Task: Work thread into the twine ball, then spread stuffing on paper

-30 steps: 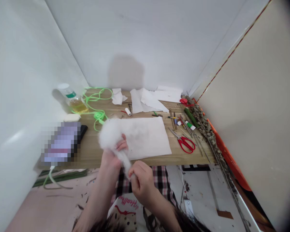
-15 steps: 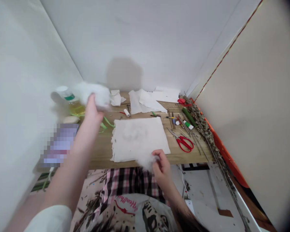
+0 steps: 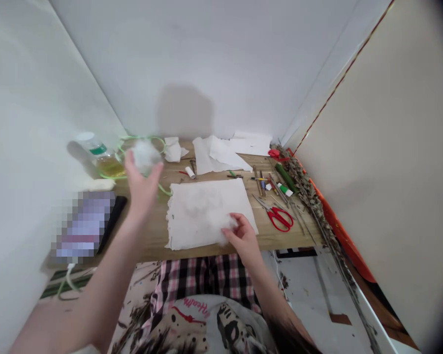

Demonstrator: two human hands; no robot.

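A fluffy white wad of cotton stuffing [image 3: 144, 153] sits at the back left of the table, within a loop of light green cord [image 3: 161, 189]. My left hand [image 3: 142, 184] is at its near side, fingers and thumb spread wide apart. My right hand [image 3: 242, 235] pinches a thin tuft of cotton [image 3: 223, 223] between thumb and fingers, just over a white sheet with ragged edges [image 3: 184, 231]. Faint grey marks or thin fluff show on the sheet's upper half.
On the left stand a bottle of yellow liquid [image 3: 109, 164] and a blurred-out phone [image 3: 86, 223]. Red-handled scissors [image 3: 280, 219], twigs, a paint tube [image 3: 285, 190] and dried branches [image 3: 310, 191] lie to the right. Torn white paper [image 3: 206, 155] lies at the back.
The large cotton wad went from my left hand's grip down to the table, and that hand has spread its fingers. My right hand moved slightly up over the sheet with its tuft.
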